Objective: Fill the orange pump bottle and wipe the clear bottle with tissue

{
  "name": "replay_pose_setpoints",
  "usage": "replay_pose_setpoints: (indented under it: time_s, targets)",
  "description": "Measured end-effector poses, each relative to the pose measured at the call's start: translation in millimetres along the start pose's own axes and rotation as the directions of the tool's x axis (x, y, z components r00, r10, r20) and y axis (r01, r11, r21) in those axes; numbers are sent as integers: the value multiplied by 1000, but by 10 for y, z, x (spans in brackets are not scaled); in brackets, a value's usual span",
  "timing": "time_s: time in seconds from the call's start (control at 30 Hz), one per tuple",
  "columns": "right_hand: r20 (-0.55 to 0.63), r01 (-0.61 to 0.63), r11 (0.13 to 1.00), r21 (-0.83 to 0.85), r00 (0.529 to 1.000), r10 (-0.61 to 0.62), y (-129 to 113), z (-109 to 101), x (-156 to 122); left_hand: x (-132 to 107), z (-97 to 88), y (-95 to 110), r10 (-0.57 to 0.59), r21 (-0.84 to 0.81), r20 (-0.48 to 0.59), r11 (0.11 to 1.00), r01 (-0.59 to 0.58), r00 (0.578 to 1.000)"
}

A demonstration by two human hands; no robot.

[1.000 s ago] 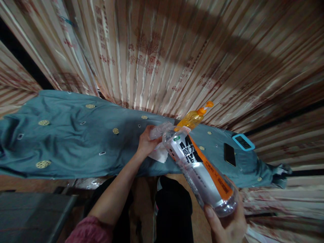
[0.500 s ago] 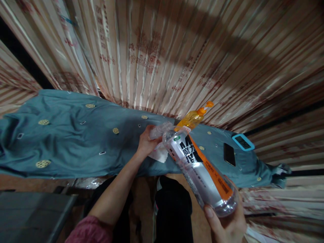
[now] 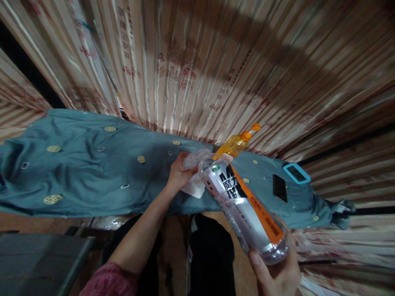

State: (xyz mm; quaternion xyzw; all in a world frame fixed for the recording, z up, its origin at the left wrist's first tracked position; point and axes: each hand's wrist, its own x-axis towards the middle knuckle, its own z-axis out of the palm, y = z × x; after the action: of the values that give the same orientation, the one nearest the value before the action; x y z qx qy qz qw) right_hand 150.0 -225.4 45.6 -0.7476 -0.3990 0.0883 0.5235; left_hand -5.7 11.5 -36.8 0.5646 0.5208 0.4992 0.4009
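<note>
Barely anything has moved since a second ago: the right hand (image 3: 279, 267) curls round the labelled bottle (image 3: 247, 211), tilted over the table (image 3: 92, 176), its top beside the clear bottle (image 3: 196, 158) clasped in the left hand (image 3: 179, 173).

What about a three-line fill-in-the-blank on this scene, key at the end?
The base of the large bottle is held by the person's ____ grip.
The wide stripe along its silver label is ____.
Beside the phone, the rim of the small display is light ____.
Missing words: right; orange; blue.
</note>
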Motion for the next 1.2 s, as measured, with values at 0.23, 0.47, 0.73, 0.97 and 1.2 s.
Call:
replay_pose_setpoints:
  time_s: [0.23, 0.47, 0.73, 0.97, 1.2]
  targets:
    - [4, -3, 1000, 10, 1000, 3, 16, -8, 0, 0, 11, -6, 9, -16, -5, 1000, -9, 1000]
    - [-3, -24, 999, 34, 1000, 24, -2, 10, 0, 4, 20, -30, 9, -31, -18, 999, -10, 1000]
    - [-24, -23, 999, 43, 999, 24, -30, 26, 9, 6, 21, -39, 14, -34, -24, 999, -15, 1000]
    - [-17, 2, 1000, 3, 1000, -2, -24, 15, 9, -1, -2, 5, 13, -15, -16, 1000, -13, 1000]
    - [5, 13, 1000, -8, 1000, -13, 45, -7, 8, -3, 2, -2, -2, -15, -19, 1000, 2, 1000]
